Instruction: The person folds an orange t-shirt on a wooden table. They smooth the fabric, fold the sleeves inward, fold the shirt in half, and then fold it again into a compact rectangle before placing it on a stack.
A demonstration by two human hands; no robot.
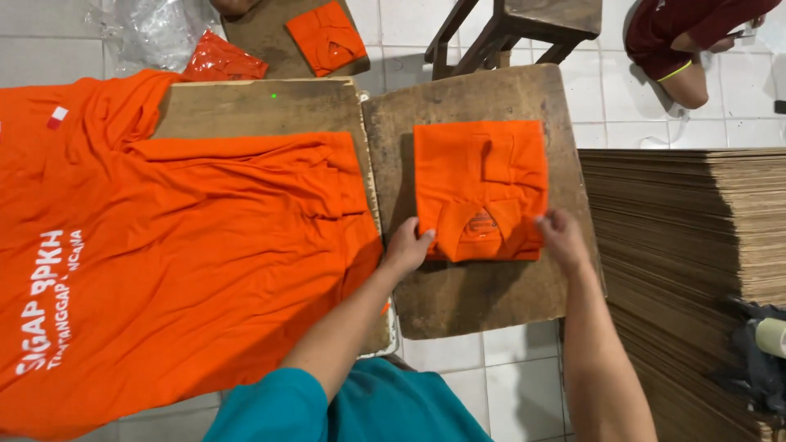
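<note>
Teal sleeve (278, 409) nearest cam; both forearms reach fwd to folded orange shirt (481, 176) on worn wooden board (483, 295). Left hand (407, 248) pinches its near-left corner, right hand (562, 237) grips near-right corner; shirt lies just beyond fingertips, slightly longer front-to-back, both hands equally close.

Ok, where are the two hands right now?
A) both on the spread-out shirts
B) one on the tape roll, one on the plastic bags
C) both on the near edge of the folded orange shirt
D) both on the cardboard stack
C: the left hand and right hand grip the near corners of the folded orange shirt on the wooden board.
</note>
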